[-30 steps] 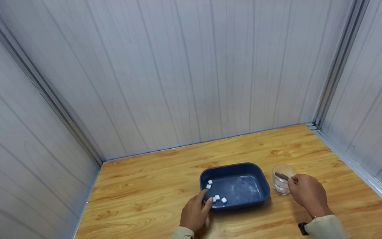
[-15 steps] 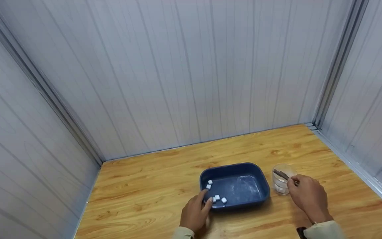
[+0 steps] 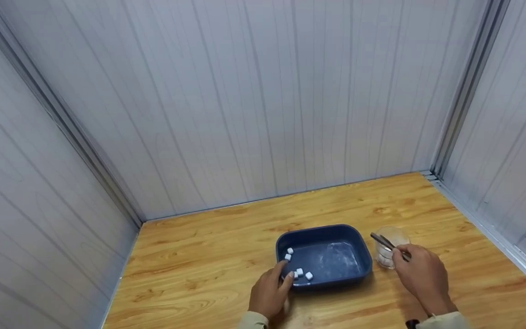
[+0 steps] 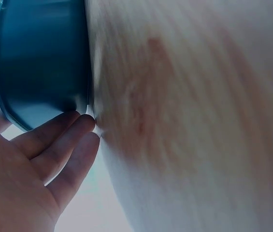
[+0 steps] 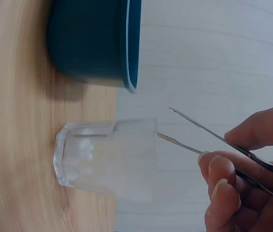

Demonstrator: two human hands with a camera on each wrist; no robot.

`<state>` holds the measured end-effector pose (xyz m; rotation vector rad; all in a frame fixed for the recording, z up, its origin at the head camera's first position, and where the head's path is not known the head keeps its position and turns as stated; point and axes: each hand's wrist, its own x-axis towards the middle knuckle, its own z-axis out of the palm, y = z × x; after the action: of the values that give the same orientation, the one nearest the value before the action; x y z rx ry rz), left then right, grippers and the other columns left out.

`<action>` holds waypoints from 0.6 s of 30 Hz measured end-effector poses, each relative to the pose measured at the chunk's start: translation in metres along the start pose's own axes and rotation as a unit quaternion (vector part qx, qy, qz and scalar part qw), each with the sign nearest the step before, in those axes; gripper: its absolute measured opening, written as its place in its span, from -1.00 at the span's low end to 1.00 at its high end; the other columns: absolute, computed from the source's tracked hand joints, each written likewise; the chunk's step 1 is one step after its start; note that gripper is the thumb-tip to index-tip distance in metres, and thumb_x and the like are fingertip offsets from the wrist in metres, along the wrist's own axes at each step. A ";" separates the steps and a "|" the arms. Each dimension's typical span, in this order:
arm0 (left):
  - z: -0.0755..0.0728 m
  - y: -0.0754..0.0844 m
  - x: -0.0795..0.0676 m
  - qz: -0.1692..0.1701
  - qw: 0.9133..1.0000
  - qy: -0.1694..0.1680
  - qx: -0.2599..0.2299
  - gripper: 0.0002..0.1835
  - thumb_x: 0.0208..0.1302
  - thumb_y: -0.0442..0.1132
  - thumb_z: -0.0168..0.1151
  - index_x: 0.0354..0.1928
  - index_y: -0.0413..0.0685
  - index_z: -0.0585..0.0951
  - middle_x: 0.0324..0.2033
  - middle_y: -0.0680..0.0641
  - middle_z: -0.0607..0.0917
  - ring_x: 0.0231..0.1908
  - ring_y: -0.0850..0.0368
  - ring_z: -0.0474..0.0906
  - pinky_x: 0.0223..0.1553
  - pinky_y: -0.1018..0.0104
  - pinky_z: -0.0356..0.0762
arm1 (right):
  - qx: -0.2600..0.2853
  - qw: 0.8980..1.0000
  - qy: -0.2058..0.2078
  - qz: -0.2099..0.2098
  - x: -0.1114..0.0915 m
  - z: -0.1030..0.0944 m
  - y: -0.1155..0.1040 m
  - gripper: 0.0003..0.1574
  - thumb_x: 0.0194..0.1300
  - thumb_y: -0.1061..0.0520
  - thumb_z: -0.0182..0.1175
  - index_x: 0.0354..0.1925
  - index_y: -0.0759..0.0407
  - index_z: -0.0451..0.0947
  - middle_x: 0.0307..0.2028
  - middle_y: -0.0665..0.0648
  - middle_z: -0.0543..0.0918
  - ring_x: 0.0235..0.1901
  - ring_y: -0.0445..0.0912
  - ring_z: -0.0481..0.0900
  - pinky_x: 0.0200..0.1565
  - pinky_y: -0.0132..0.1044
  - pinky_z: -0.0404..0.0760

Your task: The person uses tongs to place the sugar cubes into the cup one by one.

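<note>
At the near-left corner of a dark blue rectangular tray (image 3: 322, 285), my left hand (image 3: 268, 290) holds the wall. Its thumb and index finger reach over the rim, while other fingers (image 4: 73, 159) lie against the outside in the left wrist view. Several white cubes (image 3: 309, 276) sit inside the tray on the left. My right hand (image 3: 423, 274) pinches metal tweezers (image 5: 199, 126) with serrated tips, spread apart and with nothing between them. One tip is at the mouth of a clear glass (image 5: 126, 164), the other outside it. White cubes show blurrily in the glass (image 3: 384, 260).
The tray and glass stand close together on a wood-grain table (image 3: 199, 260). Pale panel walls (image 3: 263, 100) close off the back and both sides. More tabletop extends to the left of the tray and behind it.
My right hand has lifted the tweezers slightly up and out of the glass, and their tips have spread and shifted left. The left hand and tray have stayed put.
</note>
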<state>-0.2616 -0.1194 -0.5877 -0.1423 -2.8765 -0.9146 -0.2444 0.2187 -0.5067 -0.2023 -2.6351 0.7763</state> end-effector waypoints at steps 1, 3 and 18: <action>0.000 0.000 0.000 0.001 1.000 0.000 -0.001 -0.51 0.29 0.21 -0.02 0.18 0.22 0.47 -0.05 0.04 0.62 -0.04 0.08 0.53 -0.05 0.03 0.45 | -0.001 1.000 -0.001 -0.002 -0.001 0.000 -0.001 -0.69 0.22 0.03 0.12 -0.25 0.21 0.67 -0.35 0.18 0.67 -0.41 0.01 0.60 -0.41 -0.01 0.51; 0.001 0.000 0.000 -0.002 1.000 0.000 -0.001 -0.52 0.29 0.21 -0.02 0.18 0.23 0.46 -0.05 0.04 0.62 -0.04 0.08 0.53 -0.05 0.03 0.45 | -0.003 1.000 -0.003 -0.002 -0.002 0.001 -0.003 -0.69 0.22 0.03 0.13 -0.25 0.20 0.67 -0.34 0.18 0.66 -0.39 0.03 0.61 -0.39 0.01 0.50; 0.004 -0.005 0.000 0.025 0.999 0.019 0.004 -0.53 0.29 0.19 0.00 0.18 0.24 0.47 -0.09 0.04 0.63 -0.08 0.07 0.55 -0.11 0.03 0.47 | 0.005 0.998 0.035 -0.058 -0.013 0.009 -0.014 -0.82 0.13 0.06 0.22 -0.36 0.14 0.68 -0.42 0.07 0.66 -0.44 -0.05 0.59 -0.42 -0.02 0.50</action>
<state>-0.2626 -0.1215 -0.5935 -0.1946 -2.8285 -0.8860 -0.2366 0.1998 -0.5097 -0.0725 -2.5516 0.7296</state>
